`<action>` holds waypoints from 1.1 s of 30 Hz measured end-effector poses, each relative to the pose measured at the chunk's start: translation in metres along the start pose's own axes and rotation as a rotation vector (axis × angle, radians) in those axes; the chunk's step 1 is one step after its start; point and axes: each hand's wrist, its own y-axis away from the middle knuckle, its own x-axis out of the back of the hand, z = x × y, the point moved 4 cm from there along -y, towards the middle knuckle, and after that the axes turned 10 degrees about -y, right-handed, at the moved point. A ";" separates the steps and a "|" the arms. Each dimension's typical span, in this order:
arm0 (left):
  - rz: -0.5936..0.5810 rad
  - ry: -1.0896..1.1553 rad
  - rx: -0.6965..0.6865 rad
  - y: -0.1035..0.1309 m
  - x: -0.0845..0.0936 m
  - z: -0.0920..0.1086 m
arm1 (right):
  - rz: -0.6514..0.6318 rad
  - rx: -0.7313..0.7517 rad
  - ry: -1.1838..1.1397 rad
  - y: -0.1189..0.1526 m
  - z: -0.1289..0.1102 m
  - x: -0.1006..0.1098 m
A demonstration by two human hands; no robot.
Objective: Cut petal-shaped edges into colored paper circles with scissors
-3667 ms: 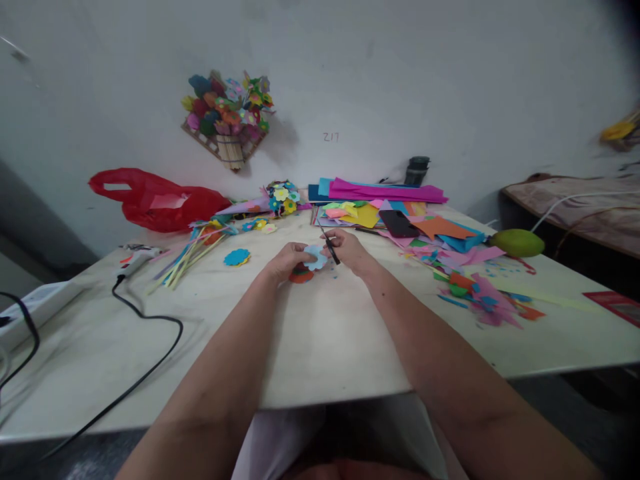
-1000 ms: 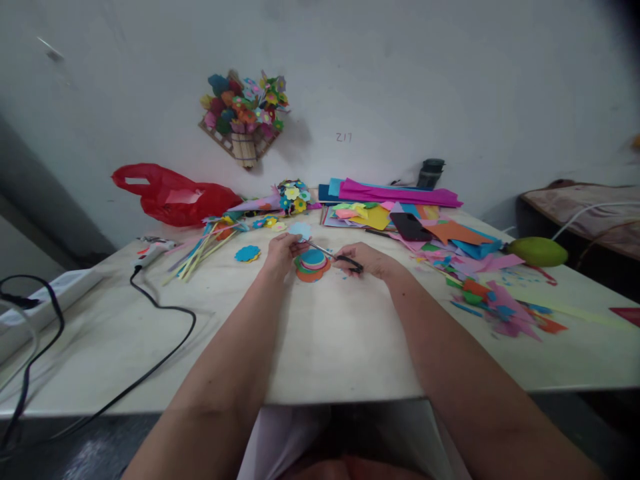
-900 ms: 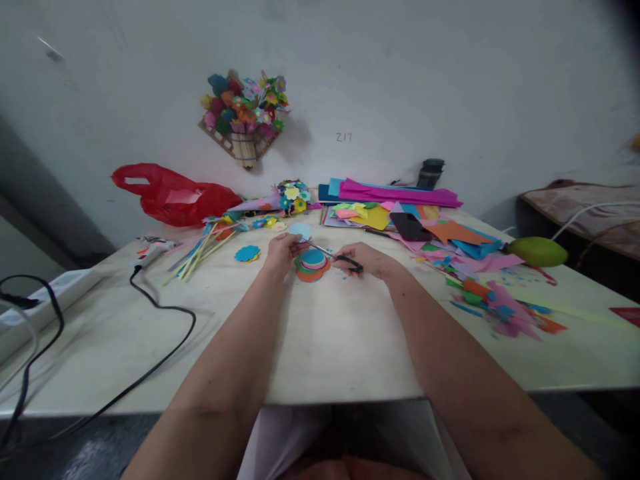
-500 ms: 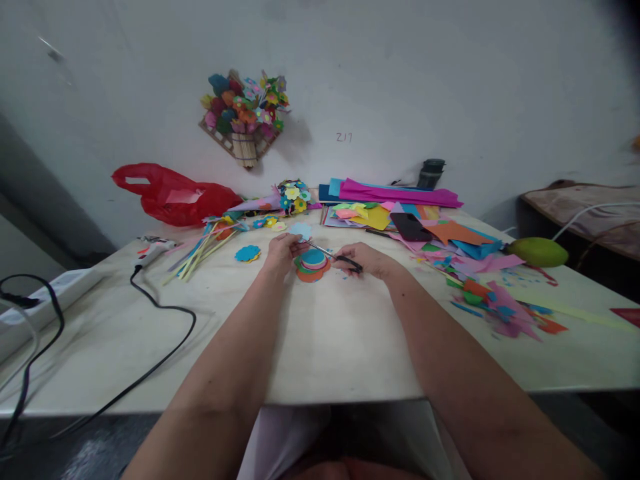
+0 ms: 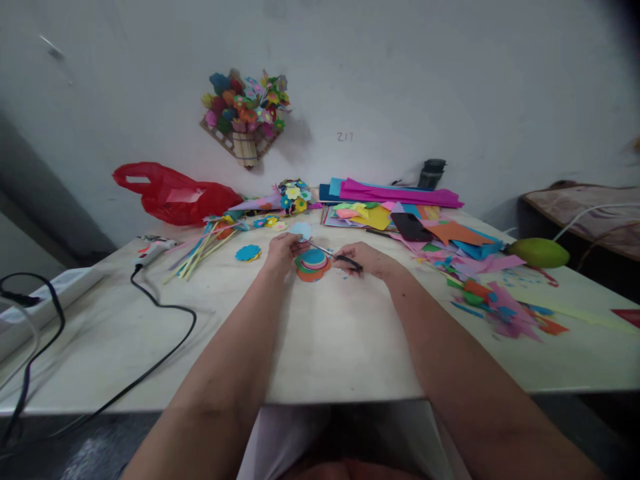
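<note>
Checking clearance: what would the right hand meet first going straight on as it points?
Probably the light blue paper in the left hand; the right hand holds scissors aimed there. Depth is unclear.

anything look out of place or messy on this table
The green fruit-like object at the right looks odd beside coloured paper. Paper scraps lie strewn nearby, and a black cord trails over the near table edge.

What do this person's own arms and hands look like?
The left hand and right hand wear no gloves. No sleeve, watch or bracelet shows on the left forearm or right forearm; a small spot marks the right one near the wrist. Rings, if any, cannot be made out.
</note>
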 end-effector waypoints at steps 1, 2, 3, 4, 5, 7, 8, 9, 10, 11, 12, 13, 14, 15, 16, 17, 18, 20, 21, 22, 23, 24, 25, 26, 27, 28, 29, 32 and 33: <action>0.001 0.002 -0.002 0.000 0.000 0.000 | 0.001 -0.001 0.001 0.000 0.001 0.000; 0.001 0.002 -0.002 0.000 0.000 0.000 | 0.001 -0.001 0.002 -0.001 0.001 0.001; 0.003 0.002 0.000 0.000 0.000 0.000 | 0.000 -0.001 0.003 -0.001 0.001 0.001; 0.004 0.001 0.002 0.000 0.000 0.000 | 0.000 0.000 0.004 -0.001 0.001 0.001; 0.006 -0.001 0.005 0.000 0.000 0.000 | -0.001 0.002 0.005 -0.001 0.001 0.001; 0.005 -0.002 0.008 0.000 0.000 0.000 | 0.000 0.005 0.004 0.000 0.000 0.000; 0.006 -0.002 0.009 0.000 -0.001 0.001 | 0.002 0.006 0.003 0.000 -0.001 0.000; 0.004 0.000 0.008 0.000 -0.001 0.001 | 0.003 0.005 0.003 0.000 -0.001 0.000; 0.001 0.001 0.007 0.000 -0.001 0.001 | 0.004 0.003 0.003 0.001 -0.002 0.000; -0.001 0.002 0.006 0.001 -0.001 0.001 | 0.007 -0.001 0.005 0.001 -0.002 0.000; -0.005 0.002 0.003 0.001 -0.001 0.001 | 0.010 -0.005 0.008 0.002 -0.003 0.000; -0.009 0.002 0.001 0.001 -0.001 0.001 | 0.012 -0.009 0.012 0.002 -0.003 0.000; -0.011 0.001 -0.001 0.001 -0.001 0.001 | 0.014 -0.010 0.017 0.002 -0.004 0.000; -0.011 0.000 -0.001 0.000 0.000 0.001 | 0.015 -0.010 0.020 0.002 -0.004 -0.001; -0.009 0.001 -0.002 0.000 0.000 0.000 | 0.016 -0.008 0.021 0.002 -0.005 -0.001; -0.007 0.002 -0.002 0.000 0.000 0.000 | 0.017 -0.007 0.020 0.002 -0.005 -0.001; -0.004 0.003 0.000 0.000 0.000 0.000 | 0.019 -0.007 0.017 0.002 -0.006 -0.001; 0.002 0.003 0.006 0.000 0.000 0.000 | 0.024 -0.005 0.009 0.003 -0.007 -0.002; 0.006 0.002 0.009 -0.001 0.000 0.000 | 0.027 -0.003 0.005 0.003 -0.008 -0.003; 0.009 0.001 0.012 -0.001 0.001 0.000 | 0.030 0.000 0.000 0.003 -0.009 -0.003; 0.010 -0.001 0.013 -0.001 0.001 0.001 | 0.031 0.002 -0.003 0.004 -0.010 -0.003; 0.011 -0.001 0.012 -0.001 0.001 0.001 | 0.031 0.005 -0.005 0.004 -0.011 -0.003; 0.012 -0.001 0.010 -0.001 0.001 0.001 | 0.030 0.005 -0.004 0.004 -0.011 -0.003; 0.012 0.000 0.010 0.000 0.001 0.001 | 0.030 0.006 -0.002 0.004 -0.012 -0.003; 0.013 0.000 0.011 0.000 0.001 0.001 | 0.029 0.007 0.003 0.004 -0.012 -0.003; 0.012 0.002 0.011 -0.001 0.001 0.001 | 0.025 0.009 0.009 0.004 -0.012 -0.003; 0.010 0.004 0.011 -0.001 0.001 0.001 | 0.025 0.010 0.014 0.004 -0.012 -0.002; -0.008 0.010 0.006 -0.001 0.001 0.000 | 0.027 0.009 0.025 0.003 -0.011 -0.001; -0.012 0.009 0.006 -0.001 0.001 0.000 | 0.026 0.010 0.028 0.003 -0.011 -0.001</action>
